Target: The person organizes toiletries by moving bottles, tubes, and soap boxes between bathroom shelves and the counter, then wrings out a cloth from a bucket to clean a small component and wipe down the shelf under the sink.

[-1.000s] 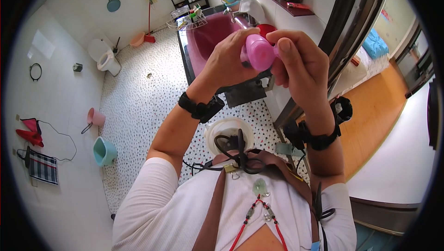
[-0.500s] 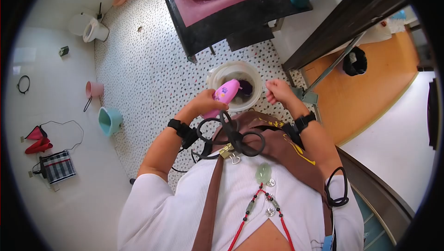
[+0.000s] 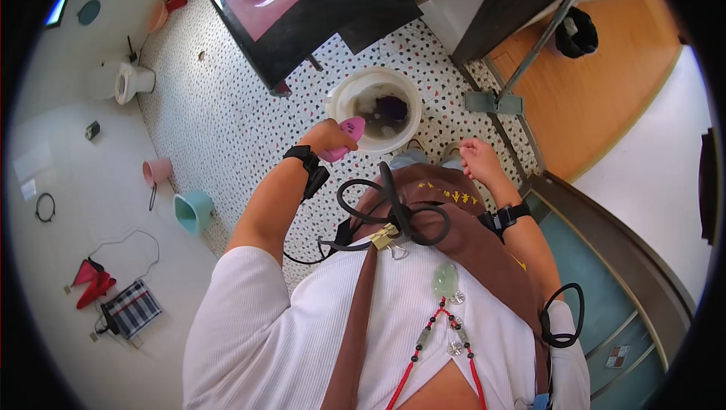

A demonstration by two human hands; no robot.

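Note:
My left hand (image 3: 327, 138) is wrapped round a pink plastic bottle (image 3: 352, 129) with dark printing on it. It holds the bottle tilted at the near left rim of a white bucket (image 3: 414, 117) on the floor. Murky water with some foam (image 3: 370, 124) shows inside the bucket, along with a dark purple cloth-like bundle (image 3: 391, 108). To the right of the bucket, apart from it, my right hand (image 3: 480, 159) is closed with its fingers curled. Whether anything is inside those fingers is hidden.
A dark counter with a pink sink (image 3: 261, 2) juts out beyond the bucket. A flat mop (image 3: 495, 102) stands by the doorway at right, near a black bin (image 3: 576, 32). At left are a teal basin (image 3: 193, 212), a pink bucket (image 3: 158, 172) and a toilet (image 3: 134, 81).
My left hand has moved left and up with the bottle, which has swung from over the bucket to its rim. My right hand has dropped lower and right. The camera view has shifted.

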